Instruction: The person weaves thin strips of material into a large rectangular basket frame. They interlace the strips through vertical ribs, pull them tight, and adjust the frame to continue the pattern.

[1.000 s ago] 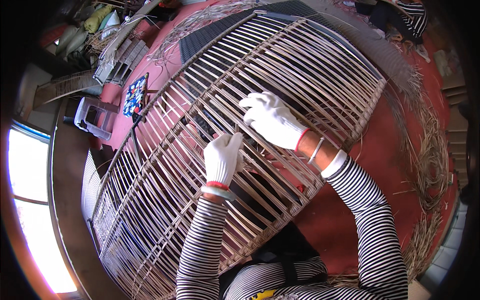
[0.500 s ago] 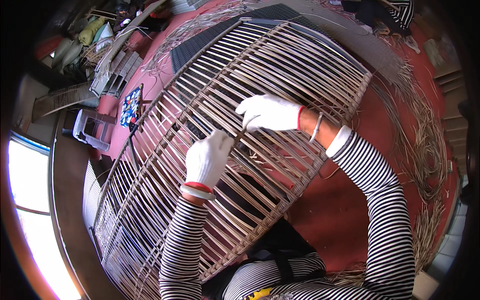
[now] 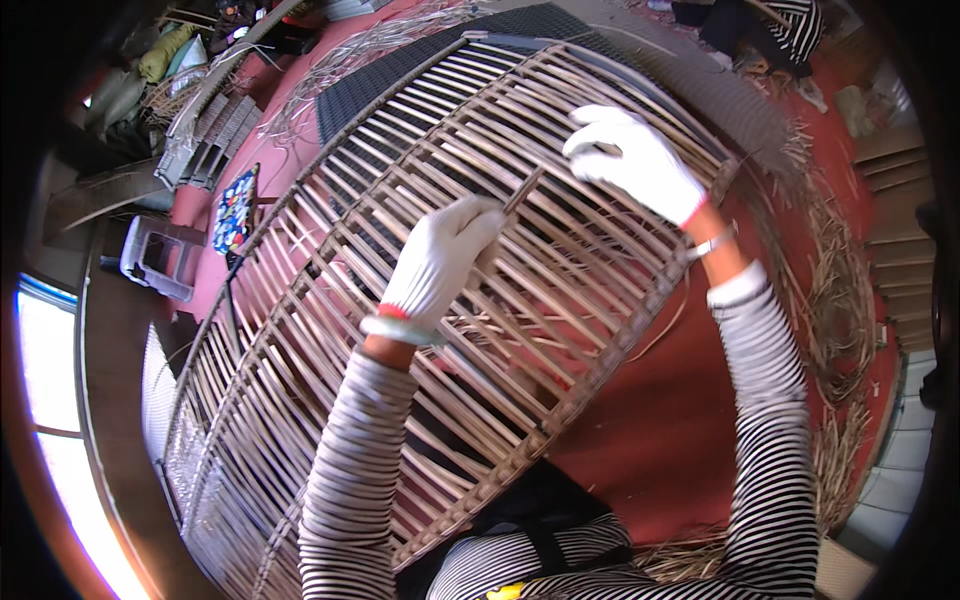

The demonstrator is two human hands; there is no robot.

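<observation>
A large rattan frame (image 3: 545, 425), made of many parallel cane rods between woven edge bands, lies tilted across my front. My left hand (image 3: 440, 255), in a white knit glove with a red cuff, is closed over the middle of the rods. From its fingertips a short brown cane strip (image 3: 524, 190) sticks out up and to the right across the rods; the strip's other end is hidden by the glove. My right hand (image 3: 640, 165), gloved the same way, hovers over the frame's upper right part. Its thumb and fingers are curved but apart, with nothing visible between them.
Loose cane strips (image 3: 835, 300) lie in heaps along the red floor (image 3: 640, 430) at right. A dark woven panel (image 3: 345, 105) lies beyond the frame. A clear plastic bin (image 3: 158, 255) and a patterned stool seat (image 3: 236, 210) stand at left. Another person (image 3: 760, 35) sits at the far right.
My right hand has moved away from my left, up and to the right, and its fingers have opened. My left hand has shifted slightly up and right. The whole view has shifted a little.
</observation>
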